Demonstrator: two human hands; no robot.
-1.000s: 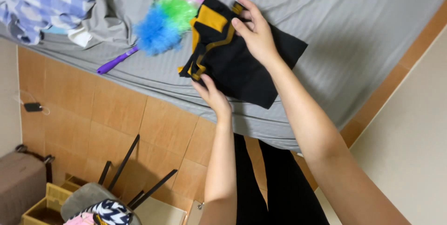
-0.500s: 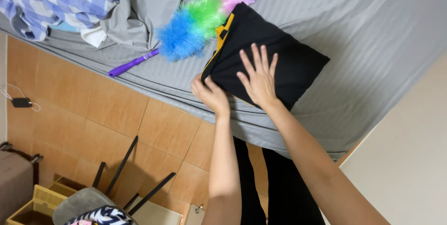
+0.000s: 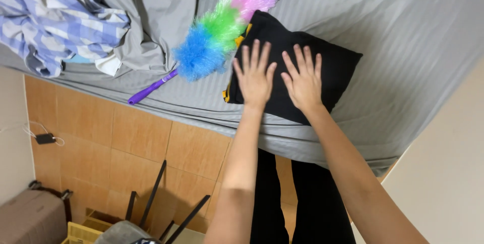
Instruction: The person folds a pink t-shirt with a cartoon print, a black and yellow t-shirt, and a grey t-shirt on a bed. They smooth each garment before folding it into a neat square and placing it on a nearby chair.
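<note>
A folded black garment (image 3: 333,65) with a yellow edge showing at its left side lies on the grey striped bed sheet (image 3: 403,27). My left hand (image 3: 254,75) rests flat on the garment's left part, fingers spread. My right hand (image 3: 302,80) lies flat beside it on the middle of the garment, fingers spread too. Neither hand grips anything. A fluffy rainbow duster (image 3: 222,29) with a purple handle (image 3: 151,87) lies just left of the garment, touching its upper left corner.
A blue and white checked cloth (image 3: 55,17) and a grey garment (image 3: 151,12) are heaped on the bed at the left. Below the bed edge is orange tiled floor (image 3: 126,143) with a black chair frame (image 3: 156,198), a brown case (image 3: 30,219) and a charger with cable (image 3: 45,138).
My hands folded the black garment over, hiding most of its yellow trim, then both moved on top and now press flat on it. The view shifted slightly.
</note>
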